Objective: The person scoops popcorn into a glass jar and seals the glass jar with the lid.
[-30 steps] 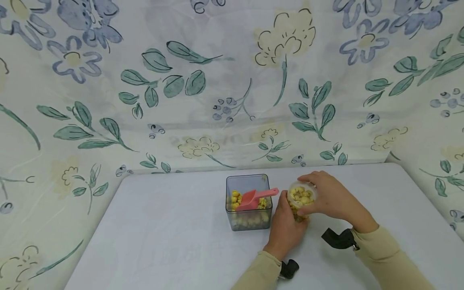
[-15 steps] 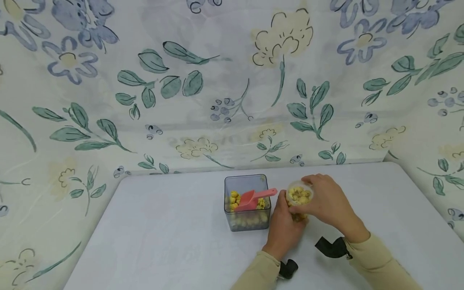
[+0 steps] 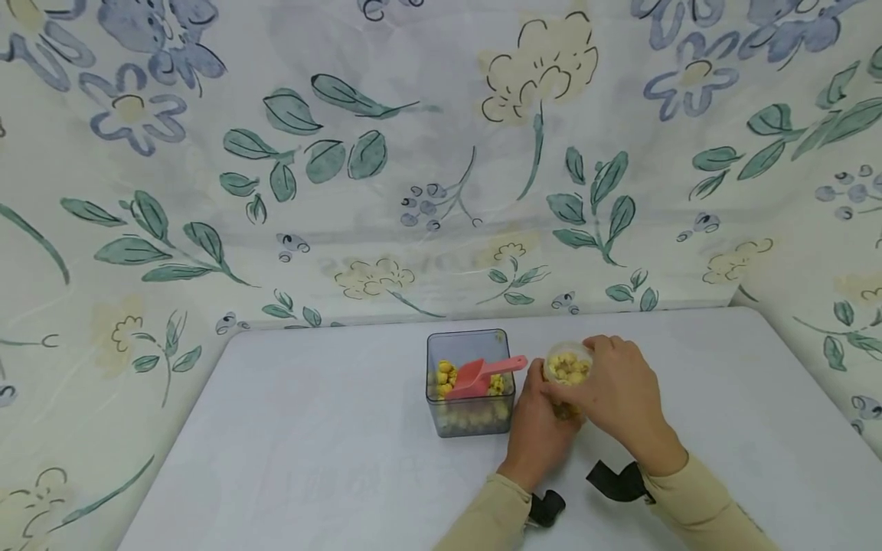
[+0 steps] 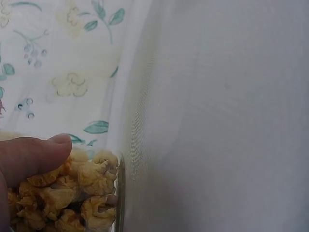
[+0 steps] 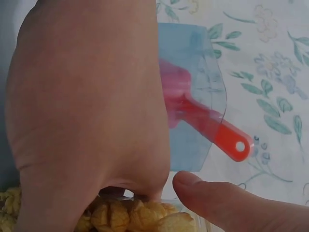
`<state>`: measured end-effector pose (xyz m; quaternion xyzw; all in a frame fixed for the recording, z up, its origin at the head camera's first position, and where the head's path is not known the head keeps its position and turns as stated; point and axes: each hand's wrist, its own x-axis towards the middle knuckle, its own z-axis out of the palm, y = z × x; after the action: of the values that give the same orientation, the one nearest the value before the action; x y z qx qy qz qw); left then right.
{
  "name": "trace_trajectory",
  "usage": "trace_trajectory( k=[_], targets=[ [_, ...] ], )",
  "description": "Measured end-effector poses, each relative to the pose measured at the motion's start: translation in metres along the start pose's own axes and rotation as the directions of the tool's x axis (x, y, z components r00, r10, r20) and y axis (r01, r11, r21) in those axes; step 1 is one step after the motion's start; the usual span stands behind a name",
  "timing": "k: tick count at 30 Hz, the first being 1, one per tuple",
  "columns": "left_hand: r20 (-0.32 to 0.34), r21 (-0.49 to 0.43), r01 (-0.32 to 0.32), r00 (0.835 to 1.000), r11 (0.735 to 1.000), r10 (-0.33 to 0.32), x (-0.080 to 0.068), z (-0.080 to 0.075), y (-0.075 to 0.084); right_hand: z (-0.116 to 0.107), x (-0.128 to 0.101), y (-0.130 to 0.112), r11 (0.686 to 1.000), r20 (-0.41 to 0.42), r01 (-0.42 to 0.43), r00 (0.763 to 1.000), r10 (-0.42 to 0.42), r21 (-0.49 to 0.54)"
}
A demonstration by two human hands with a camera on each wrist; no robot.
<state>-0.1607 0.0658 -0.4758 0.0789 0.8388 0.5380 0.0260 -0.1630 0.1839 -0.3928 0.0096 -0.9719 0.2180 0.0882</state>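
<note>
No readable text, label or number — anywhere in view.

A small clear jar (image 3: 567,373) full of yellow puffed snacks stands upright beside the square container (image 3: 471,383).

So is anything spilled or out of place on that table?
Nothing stands out. The popcorn stays inside the square tub and the small jar that both hands hold, left hand on its side, right hand at its rim. The pink scoop rests in the tub, handle over the edge. No loose pieces show on the table.
</note>
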Motion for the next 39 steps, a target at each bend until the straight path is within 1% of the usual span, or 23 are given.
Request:
trace_trajectory(
  k=[4,8,10,12,14,17,19,21,24,28,35,39],
  targets=[
    [-0.001,0.001,-0.01,1.0,1.0,0.01,0.001,0.0,0.0,0.001,0.0,-0.001,1.0,0.01,-0.016,1.0,0.016,-0.016],
    [0.004,0.001,-0.007,1.0,1.0,0.007,0.0,0.0,-0.001,0.001,-0.001,0.004,1.0,0.019,0.027,0.999,-0.027,0.001],
    [0.008,-0.007,-0.003,1.0,1.0,0.003,0.0,0.0,-0.001,0.0,0.0,0.009,0.997,0.045,0.06,0.997,-0.062,0.042],
    [0.012,-0.013,0.002,1.0,1.0,-0.002,-0.001,-0.001,-0.001,-0.001,0.002,0.016,0.99,0.084,0.095,0.991,-0.104,0.104],
    [0.013,-0.019,0.005,1.0,1.0,-0.005,-0.001,-0.001,-0.002,-0.003,0.006,0.023,0.973,0.124,0.136,0.979,-0.16,0.186],
    [0.005,-0.007,0.002,1.0,1.0,-0.002,-0.001,-0.001,-0.002,-0.006,0.014,0.033,0.933,0.164,0.201,0.952,-0.257,0.3],
    [-0.003,0.002,0.001,1.0,1.0,-0.001,0.0,-0.001,-0.002,-0.008,0.018,0.04,0.904,0.182,0.246,0.929,-0.323,0.349],
    [-0.012,0.012,-0.005,1.0,1.0,0.005,0.0,0.0,-0.002,-0.01,0.022,0.046,0.884,0.201,0.276,0.907,-0.369,0.377],
    [-0.019,0.02,-0.011,1.0,1.0,0.012,0.001,0.0,-0.002,-0.011,0.026,0.053,0.868,0.23,0.304,0.881,-0.413,0.393],
    [-0.02,0.018,-0.014,1.0,1.0,0.014,0.001,0.001,-0.002,-0.01,0.029,0.057,0.856,0.244,0.322,0.864,-0.441,0.405],
    [-0.019,0.031,-0.005,1.0,0.999,0.006,0.001,0.001,-0.003,-0.009,0.033,0.058,0.851,0.235,0.348,0.857,-0.459,0.394],
    [-0.016,0.035,-0.005,1.0,0.999,0.005,0.001,0.001,-0.003,-0.01,0.033,0.057,0.855,0.24,0.348,0.857,-0.456,0.384]
  ],
)
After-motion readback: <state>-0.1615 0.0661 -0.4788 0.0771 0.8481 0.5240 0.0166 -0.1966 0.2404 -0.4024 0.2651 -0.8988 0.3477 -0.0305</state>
